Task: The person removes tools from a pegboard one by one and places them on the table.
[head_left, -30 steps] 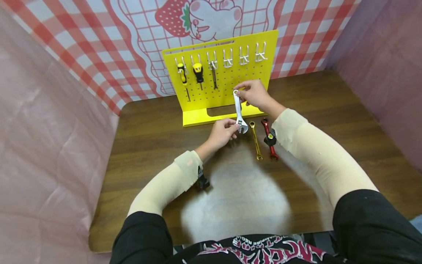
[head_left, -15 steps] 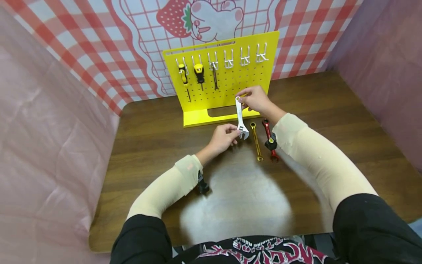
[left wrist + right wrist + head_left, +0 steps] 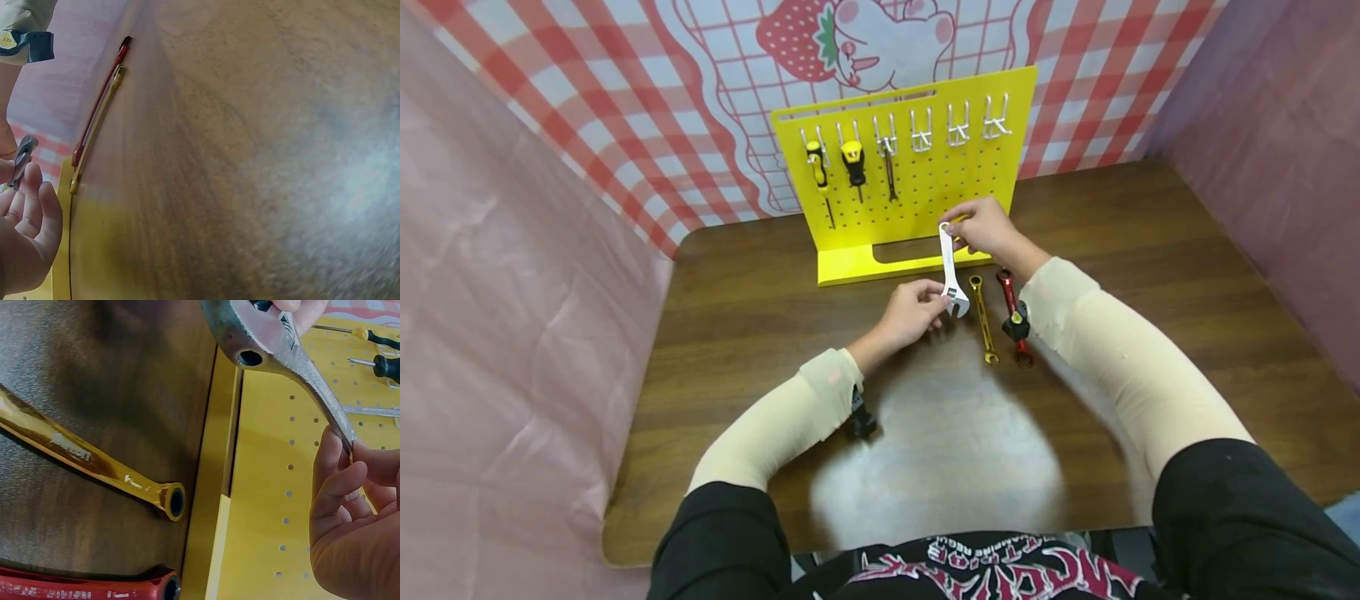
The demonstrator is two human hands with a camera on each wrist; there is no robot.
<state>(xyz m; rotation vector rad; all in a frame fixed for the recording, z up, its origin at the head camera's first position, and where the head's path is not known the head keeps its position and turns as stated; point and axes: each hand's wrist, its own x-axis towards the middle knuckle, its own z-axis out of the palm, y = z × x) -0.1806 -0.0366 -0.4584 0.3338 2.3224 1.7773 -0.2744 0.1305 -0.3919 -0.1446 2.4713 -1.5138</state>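
A brown table [image 3: 715, 317] holds a yellow board [image 3: 917, 179] at 12 o'clock, with 3 tools hanging on it. Both hands hold a silver wrench [image 3: 951, 267] up in front of the board: the right hand [image 3: 985, 229] pinches its handle end and the left hand [image 3: 913, 308] pinches its head. At 3 o'clock from the head lie a gold wrench [image 3: 981, 321] and a red wrench [image 3: 1013, 317].

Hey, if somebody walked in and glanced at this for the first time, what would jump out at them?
First the bright yellow pegboard standing at the back of the wooden table, with screwdrivers hung on its left hooks. Next, the silver adjustable wrench held in front of it, the right hand pinching its handle end and the left hand its jaw end. Beside it, a gold wrench and a red wrench lie on the table.
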